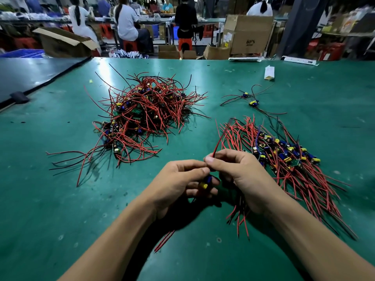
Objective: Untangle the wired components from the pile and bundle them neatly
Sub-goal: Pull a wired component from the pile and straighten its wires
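Green mat covers the bench [60,189], and on it we see three groups of wired parts. The big pile [142,114] of red and black wires lies tangled at the centre left, well apart from the hands. At the right lies the sorted row [284,159], with its small boards side by side and its wires fanned to both sides (the right hand hides a part of it). Two loose parts [250,99] lie behind this row, near a white box [269,73].

Our left hand [178,179] is in front, and its fingers [199,192] are curled round one component [205,182] with blue and yellow parts. The right hand [237,171] touches the left one. Its thumb and first finger pinch a red wire [218,142] that rises from the component. More wire ends [239,220] show below both hands.
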Tool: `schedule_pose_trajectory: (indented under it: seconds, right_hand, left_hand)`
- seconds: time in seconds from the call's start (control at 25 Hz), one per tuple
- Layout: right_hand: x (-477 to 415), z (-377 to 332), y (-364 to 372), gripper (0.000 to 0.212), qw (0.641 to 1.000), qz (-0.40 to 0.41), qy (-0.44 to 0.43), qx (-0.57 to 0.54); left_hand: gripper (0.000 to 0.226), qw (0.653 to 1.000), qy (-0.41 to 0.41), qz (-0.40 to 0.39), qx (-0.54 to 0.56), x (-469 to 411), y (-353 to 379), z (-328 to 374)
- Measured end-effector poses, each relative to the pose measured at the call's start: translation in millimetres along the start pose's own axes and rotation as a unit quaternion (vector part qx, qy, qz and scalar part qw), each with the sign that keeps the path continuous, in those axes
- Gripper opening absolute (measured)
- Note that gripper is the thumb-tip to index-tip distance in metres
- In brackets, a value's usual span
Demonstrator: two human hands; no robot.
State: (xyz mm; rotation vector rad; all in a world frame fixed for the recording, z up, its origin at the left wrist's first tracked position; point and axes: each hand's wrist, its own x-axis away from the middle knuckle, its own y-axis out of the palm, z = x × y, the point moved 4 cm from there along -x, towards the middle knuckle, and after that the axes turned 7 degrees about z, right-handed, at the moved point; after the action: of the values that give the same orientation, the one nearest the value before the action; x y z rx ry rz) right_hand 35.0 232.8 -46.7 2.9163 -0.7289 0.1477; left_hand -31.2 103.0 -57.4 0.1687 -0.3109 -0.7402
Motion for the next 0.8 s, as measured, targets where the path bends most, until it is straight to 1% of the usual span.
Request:
schedule_pose_trajectory:
  seconds: [0.08, 0.16, 0.28, 0.4, 0.52, 0.6, 0.72, 0.8]
  right_hand:
    - [-4, 3, -3, 0.011, 0.999, 0.029, -0.009, -0.018]
    - [-9, 4, -7, 0.021, 0.995, 0.064, -0.011, -0.077]
    - [-15, 1, -13, 0.023, 0.984, 0.100, -0.015, -0.149]
    - [-16, 2, -12, 0.019, 0.978, 0.105, -0.007, -0.180]
    - [-14, 1, -10, 0.028, 0.975, 0.079, 0.043, -0.204]
    - [-13, -2, -9, 0.028, 0.979, 0.067, 0.041, -0.187]
    - [-9, -4, -6, 0.027, 0.991, 0.063, -0.004, -0.115]
    - [-4, 0, 1, 0.028, 0.996, 0.033, -0.008, -0.079]
  left_hand:
    - [0.011, 0.999, 0.009, 0.007, -0.031, 0, 1, -1]
    - [0.009, 0.999, 0.008, 0.002, -0.050, 1, 3, 0]
    - [0.008, 0.999, 0.007, -0.019, -0.045, 1, 6, 0]
    - [0.007, 0.999, 0.011, -0.027, -0.037, -1, 6, 0]
    - [0.010, 0.999, 0.007, -0.023, -0.034, 0, 5, -1]
    - [0.018, 0.999, 0.016, -0.013, -0.036, 1, 5, -1]
    - [0.013, 0.996, 0.060, 0.008, -0.058, 1, 8, -1]
    - [0.014, 0.994, 0.086, 0.026, -0.068, 2, 10, -2]
